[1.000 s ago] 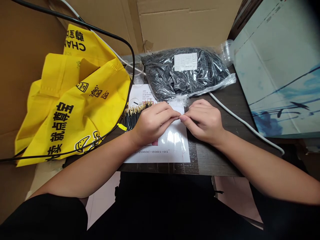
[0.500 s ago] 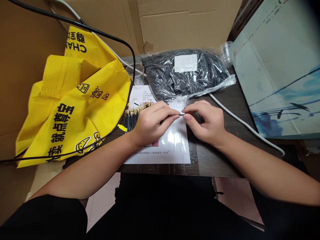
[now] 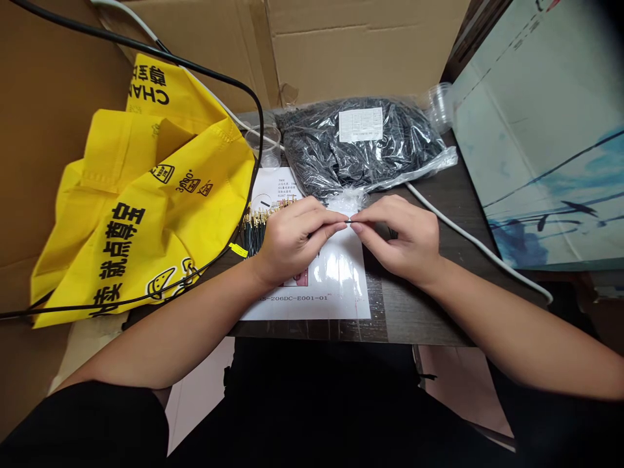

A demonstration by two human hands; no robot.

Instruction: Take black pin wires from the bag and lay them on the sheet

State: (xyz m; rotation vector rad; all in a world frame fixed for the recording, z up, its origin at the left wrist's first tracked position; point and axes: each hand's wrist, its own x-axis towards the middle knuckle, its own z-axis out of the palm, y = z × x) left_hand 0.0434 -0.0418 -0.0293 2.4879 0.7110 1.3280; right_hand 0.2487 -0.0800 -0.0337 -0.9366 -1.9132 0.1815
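Two hands, left hand [image 3: 299, 237] and right hand [image 3: 404, 231], pinch one slim black piece [image 3: 348, 221] between nearly touching fingertips.
It looks light, probably smooth and easily dropped, best taken by its ends; its material is too small to tell. Beside the left hand lie thin wires [image 3: 254, 236] with shiny, gold-coloured tips; beyond both hands, a crinkly, glossy plastic bag [image 3: 316, 153] bulges.

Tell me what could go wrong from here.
The small black piece barely shows between the left hand and the right hand; it could slip from so fine a grip. The left hand is also right beside the wires, so a sideways bump might scatter them. The black cable runs close to those wires and could snag them if tugged.
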